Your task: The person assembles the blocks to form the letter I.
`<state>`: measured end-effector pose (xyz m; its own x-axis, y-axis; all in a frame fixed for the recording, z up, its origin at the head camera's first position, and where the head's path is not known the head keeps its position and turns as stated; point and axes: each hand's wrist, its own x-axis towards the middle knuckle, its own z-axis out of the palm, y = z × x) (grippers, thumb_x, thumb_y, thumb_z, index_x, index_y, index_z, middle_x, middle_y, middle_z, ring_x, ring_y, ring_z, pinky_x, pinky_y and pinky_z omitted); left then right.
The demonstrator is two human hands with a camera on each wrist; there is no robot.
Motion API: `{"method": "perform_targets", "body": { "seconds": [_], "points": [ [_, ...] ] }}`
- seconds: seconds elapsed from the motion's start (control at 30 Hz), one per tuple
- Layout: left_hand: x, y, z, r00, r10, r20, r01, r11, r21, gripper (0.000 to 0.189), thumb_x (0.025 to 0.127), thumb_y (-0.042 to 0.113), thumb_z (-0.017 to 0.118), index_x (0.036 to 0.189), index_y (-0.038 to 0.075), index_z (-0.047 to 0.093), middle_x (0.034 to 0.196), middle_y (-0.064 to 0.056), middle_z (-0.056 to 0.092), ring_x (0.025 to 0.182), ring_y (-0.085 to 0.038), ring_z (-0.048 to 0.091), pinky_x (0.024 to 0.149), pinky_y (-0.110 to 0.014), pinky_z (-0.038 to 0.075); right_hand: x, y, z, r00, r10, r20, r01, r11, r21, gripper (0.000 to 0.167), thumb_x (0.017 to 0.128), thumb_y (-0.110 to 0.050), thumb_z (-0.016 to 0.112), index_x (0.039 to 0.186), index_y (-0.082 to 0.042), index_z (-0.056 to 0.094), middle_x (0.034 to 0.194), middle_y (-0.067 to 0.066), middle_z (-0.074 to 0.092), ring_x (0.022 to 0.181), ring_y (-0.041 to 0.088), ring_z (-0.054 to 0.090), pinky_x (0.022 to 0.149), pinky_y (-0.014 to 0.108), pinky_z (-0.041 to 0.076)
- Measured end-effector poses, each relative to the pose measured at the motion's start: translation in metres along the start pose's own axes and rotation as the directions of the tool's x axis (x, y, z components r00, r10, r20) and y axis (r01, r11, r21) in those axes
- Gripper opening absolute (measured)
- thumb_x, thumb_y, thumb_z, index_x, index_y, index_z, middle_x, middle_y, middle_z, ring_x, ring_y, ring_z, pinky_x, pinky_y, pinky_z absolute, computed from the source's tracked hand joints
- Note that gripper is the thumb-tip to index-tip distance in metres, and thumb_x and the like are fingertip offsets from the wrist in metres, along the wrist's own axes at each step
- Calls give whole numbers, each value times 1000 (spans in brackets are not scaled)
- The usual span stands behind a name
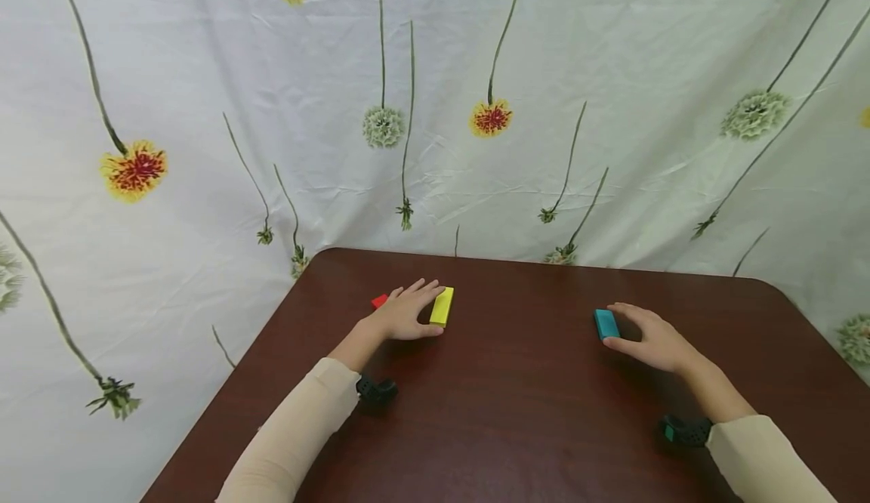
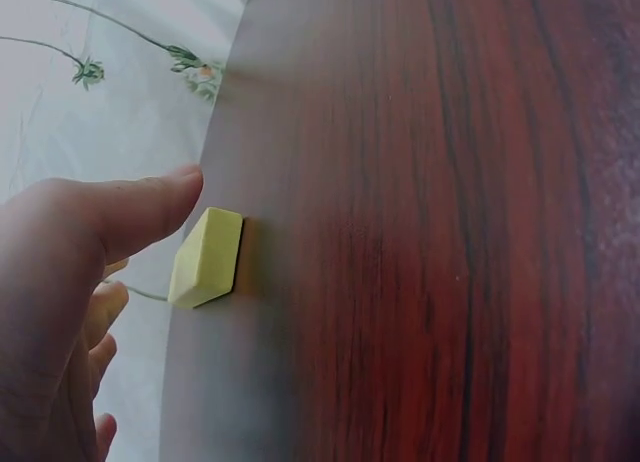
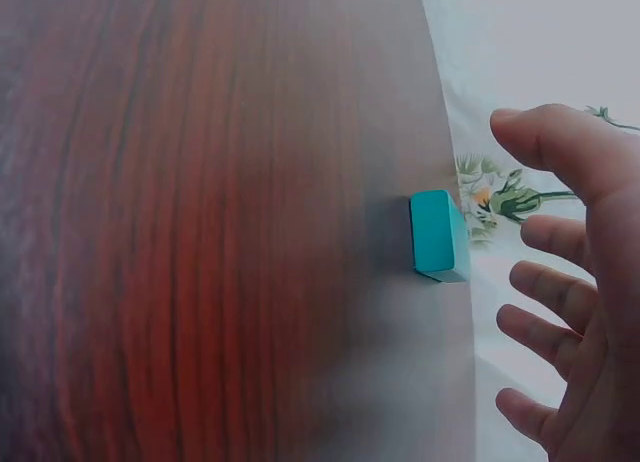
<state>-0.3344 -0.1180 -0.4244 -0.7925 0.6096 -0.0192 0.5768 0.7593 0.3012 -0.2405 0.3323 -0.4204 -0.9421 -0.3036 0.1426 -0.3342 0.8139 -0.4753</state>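
A yellow block [image 1: 442, 307] lies on the dark wooden table, its long side pointing away from me. My left hand [image 1: 406, 314] spreads over its left side, thumb near the block's near end and fingertips by its far end. Behind that hand a red block [image 1: 379, 301] is partly hidden. Further right is a blue block [image 1: 606, 324], which looks teal in the right wrist view. My right hand [image 1: 652, 339] curves loosely beside it, thumb near its front corner. In the right wrist view a gap shows between those fingers and the block [image 3: 433, 232].
The brown table [image 1: 516, 412] has rounded far corners. A pale cloth [image 1: 435, 171] with printed flowers hangs behind it and along the left side. Dark bands with small devices sit on both wrists, the left one [image 1: 376, 391] close above the tabletop.
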Motion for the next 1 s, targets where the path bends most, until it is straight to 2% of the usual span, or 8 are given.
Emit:
{"method": "perform_targets", "body": {
  "seconds": [0.17,0.3,0.43,0.63,0.87,1.0],
  "points": [
    [5,1,2,1000,-26,6,26,1000,2,78,93,48,60,155,17,28,160,-5,23,148,-28,11,113,-59,11,3,4,4,1000,15,-7,-15,999,32,69,92,-35,68,141,7,44,144,33,38,131,52,33,100,68,30],
    [9,1,1,1000,-24,8,24,999,-22,78,93,48,60,155,15,29,160,-7,23,148,-29,11,112,-60,12,5,6,8,1000,24,-6,-24,998,54,69,92,-34,67,141,7,43,144,33,37,131,52,33,99,68,30],
    [11,-1,0,999,-32,19,33,999,-40,81,90,50,63,154,13,30,159,-8,25,147,-31,13,112,-60,15,6,9,12,1000,26,-3,-26,997,70,67,93,-33,66,141,7,42,144,33,37,130,52,34,99,67,31],
    [16,-4,-2,996,-66,58,68,997,-34,88,85,51,69,155,15,31,159,-6,25,147,-28,16,112,-57,20,8,10,16,999,44,-7,-43,995,86,65,93,-30,66,141,8,43,142,34,39,128,53,36,98,67,32],
    [25,-7,-6,997,-42,63,48,994,-99,94,78,35,83,152,8,32,154,-12,34,141,-31,31,110,-51,29,9,10,19,996,85,-8,-83,992,95,64,93,-30,66,140,7,44,143,34,37,127,52,37,96,66,35],
    [30,-9,-6,994,-63,85,75,987,-143,96,75,30,86,152,7,33,152,-12,37,138,-31,36,109,-47,32,9,12,20,996,86,-19,-84,992,97,62,93,-30,65,139,7,46,142,33,39,128,51,37,96,66,35]
  ]
}}
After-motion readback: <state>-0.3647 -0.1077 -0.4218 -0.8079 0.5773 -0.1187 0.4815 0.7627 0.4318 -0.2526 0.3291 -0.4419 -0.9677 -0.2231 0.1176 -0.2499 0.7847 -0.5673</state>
